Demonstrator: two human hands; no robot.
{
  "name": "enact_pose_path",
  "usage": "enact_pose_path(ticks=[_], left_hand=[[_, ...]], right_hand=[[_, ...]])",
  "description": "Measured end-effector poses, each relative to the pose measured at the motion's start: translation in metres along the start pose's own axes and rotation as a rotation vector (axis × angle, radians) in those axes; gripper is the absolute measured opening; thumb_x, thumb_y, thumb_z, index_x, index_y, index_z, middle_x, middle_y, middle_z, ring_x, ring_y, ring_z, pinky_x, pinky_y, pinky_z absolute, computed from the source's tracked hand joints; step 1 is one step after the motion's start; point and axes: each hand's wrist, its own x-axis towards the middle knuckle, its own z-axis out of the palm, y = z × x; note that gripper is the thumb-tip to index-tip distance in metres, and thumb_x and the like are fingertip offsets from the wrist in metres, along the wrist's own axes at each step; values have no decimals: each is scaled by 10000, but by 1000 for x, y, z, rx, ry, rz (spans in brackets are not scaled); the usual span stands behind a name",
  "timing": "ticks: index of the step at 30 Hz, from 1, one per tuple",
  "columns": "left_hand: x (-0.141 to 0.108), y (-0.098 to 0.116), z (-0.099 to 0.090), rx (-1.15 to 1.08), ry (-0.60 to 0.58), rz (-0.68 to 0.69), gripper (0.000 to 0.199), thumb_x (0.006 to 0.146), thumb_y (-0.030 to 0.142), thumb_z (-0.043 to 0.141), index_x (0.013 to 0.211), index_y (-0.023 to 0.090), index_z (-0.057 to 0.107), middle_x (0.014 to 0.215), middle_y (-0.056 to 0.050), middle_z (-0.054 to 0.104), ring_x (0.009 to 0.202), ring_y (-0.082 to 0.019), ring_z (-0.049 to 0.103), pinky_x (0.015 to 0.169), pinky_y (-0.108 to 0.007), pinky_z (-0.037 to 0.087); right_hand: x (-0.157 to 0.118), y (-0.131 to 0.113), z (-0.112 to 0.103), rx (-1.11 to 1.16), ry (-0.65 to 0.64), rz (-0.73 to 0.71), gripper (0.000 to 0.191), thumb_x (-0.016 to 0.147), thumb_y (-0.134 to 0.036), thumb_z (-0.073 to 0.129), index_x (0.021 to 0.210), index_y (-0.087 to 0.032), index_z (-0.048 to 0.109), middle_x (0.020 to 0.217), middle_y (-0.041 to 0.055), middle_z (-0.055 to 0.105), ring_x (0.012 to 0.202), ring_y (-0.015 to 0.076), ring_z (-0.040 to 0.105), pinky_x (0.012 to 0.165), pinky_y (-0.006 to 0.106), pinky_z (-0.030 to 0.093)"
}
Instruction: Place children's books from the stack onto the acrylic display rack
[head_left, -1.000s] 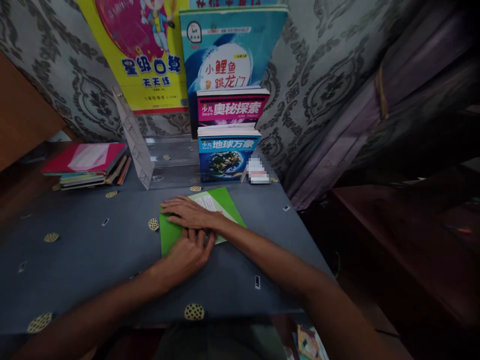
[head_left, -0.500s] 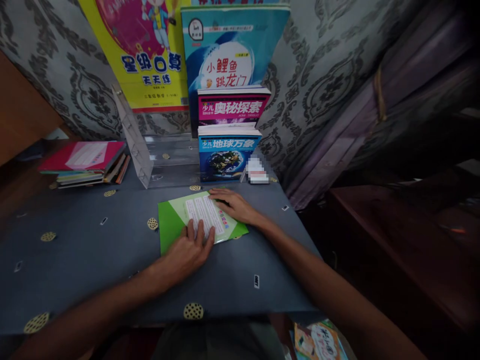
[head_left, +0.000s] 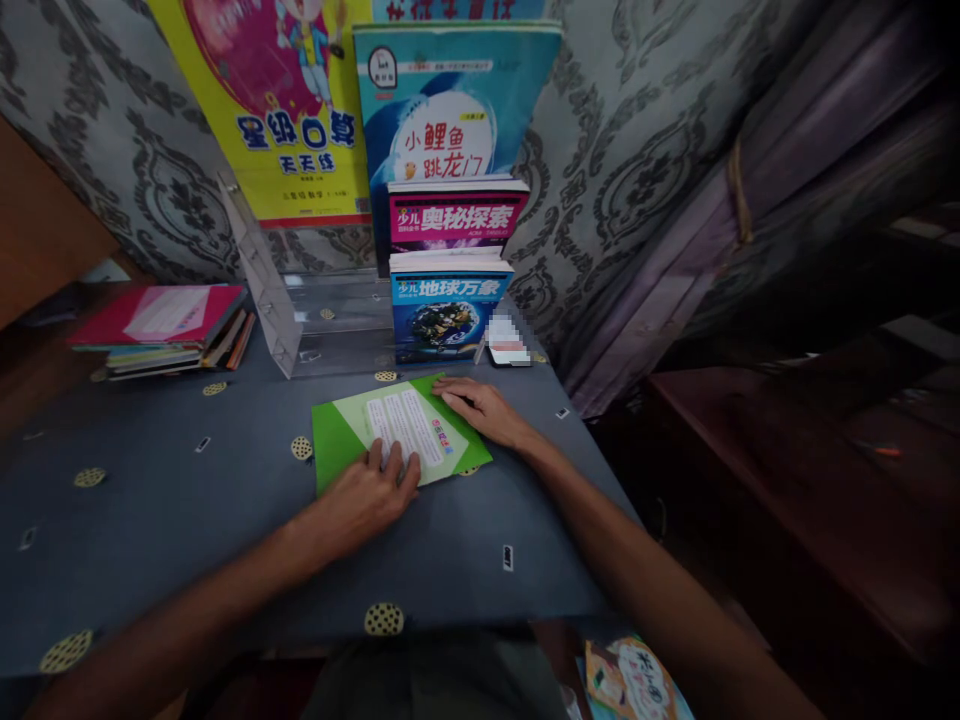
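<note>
A green book (head_left: 337, 430) with a pale band and white text blocks on its cover lies flat on the dark patterned tablecloth (head_left: 225, 520). My left hand (head_left: 375, 492) rests over its near edge, fingers spread on the cover and nothing grasped. At the book's far right edge is my right hand (head_left: 484, 408), its fingers stretched out and touching the corner area. Its thumb is hard to make out. Just beyond the book, a clear acrylic book rack (head_left: 262, 280) holds upright books, with a blue earth-picture book (head_left: 446, 320) in front.
Behind it stand a pink-purple book (head_left: 457, 217), a teal book (head_left: 457, 95) and a yellow workbook (head_left: 300, 185). A stack of books (head_left: 165, 325) sits at the left. A phone (head_left: 510, 345) lies right of the rack. More books (head_left: 637, 680) show below the table edge.
My right hand has slid right along the book's far edge, uncovering more of its corner. My left hand has drawn slightly toward me. The book stays flat; the view has shifted a little.
</note>
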Motion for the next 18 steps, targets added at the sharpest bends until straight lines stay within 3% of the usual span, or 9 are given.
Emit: enact_pose_path(ticks=[5,9,12,14,16,18], left_hand=[[1,2,5,19,9,0,399,1013,152,416,1391,47,490,1330,-294,604,1255,-389,609,933,-520,570],[0,-3,-12,0,-56,10,495,935,23,404,1424,75,456,1311,-264,623,1213,-360,638,848,-425,592],[-4,-17,-29,-145,-101,-27,564,864,-46,389,1396,124,468,1187,-191,689,1039,-270,703,752,-328,566],[-8,-30,-36,-306,-100,-119,505,883,-16,369,1338,157,505,1007,-117,725,831,-208,707,669,-281,519],[-13,-45,-40,-499,-11,-236,373,973,113,333,1274,186,540,821,-40,697,663,-170,651,588,-248,452],[-20,-59,-43,-684,160,-313,319,1026,286,320,1193,198,577,716,13,636,589,-141,586,558,-229,406]], right_hand=[[-1,0,3,-31,6,-24,331,1002,-356,501,1189,-228,742,1271,108,728,1273,264,629,1097,514,476],[1,-3,2,-16,12,-11,374,1004,-432,487,1149,-221,760,1250,112,735,1255,268,636,1092,510,476],[0,-7,-1,53,45,88,539,1016,-574,392,1074,-210,786,1185,108,760,1164,276,682,1052,492,500],[-1,-10,-3,133,71,174,670,1003,-668,320,1009,-203,802,1085,93,786,1080,284,712,1015,479,520],[-1,-12,-4,239,108,225,748,977,-735,291,955,-195,809,976,74,797,1005,286,729,986,458,534],[-1,-13,-4,362,181,236,752,946,-771,331,936,-190,808,927,66,795,948,278,735,948,434,548]])
